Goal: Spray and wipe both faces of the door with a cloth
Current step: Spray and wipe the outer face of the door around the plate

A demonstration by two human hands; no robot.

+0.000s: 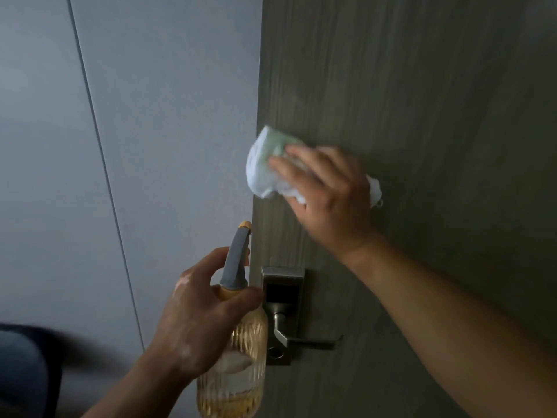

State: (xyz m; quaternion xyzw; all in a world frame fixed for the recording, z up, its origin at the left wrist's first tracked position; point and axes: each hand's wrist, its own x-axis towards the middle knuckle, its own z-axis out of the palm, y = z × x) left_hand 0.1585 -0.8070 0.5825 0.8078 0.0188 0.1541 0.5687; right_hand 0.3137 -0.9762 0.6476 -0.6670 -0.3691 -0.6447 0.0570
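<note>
Grey-brown wood-grain covered the door (422, 86), which filled the right side of the head view, its near edge running down the middle beside a pale grey wall (150, 116) crossed by one thin dark seam. Against the door face, close to that edge and above the lock plate (283, 297), the right hand (328, 200) pressed a bunched white cloth (262, 170) with a pale green patch. Its fingers lay nearly straight and spread across the cloth, flat against the wood, and a small tuft of cloth poked out on the far side of the hand. Whether the thumb pinched the lower edge of the cloth could not be told. Lower down, just beside the door edge, the left hand (199, 312) gripped a ribbed, amber-tinted clear spray bottle (235, 372) by the neck. Fingers and thumb curled tightly round it below the grey spray head (236, 257), whose orange tip pointed upward. The bottle stood roughly upright in front of the lock plate without plainly touching it. A metal lever handle (301, 342) stuck out horizontally from the plate toward the right. At the bottom left corner sat a blurred dark blue object (24, 372).
</note>
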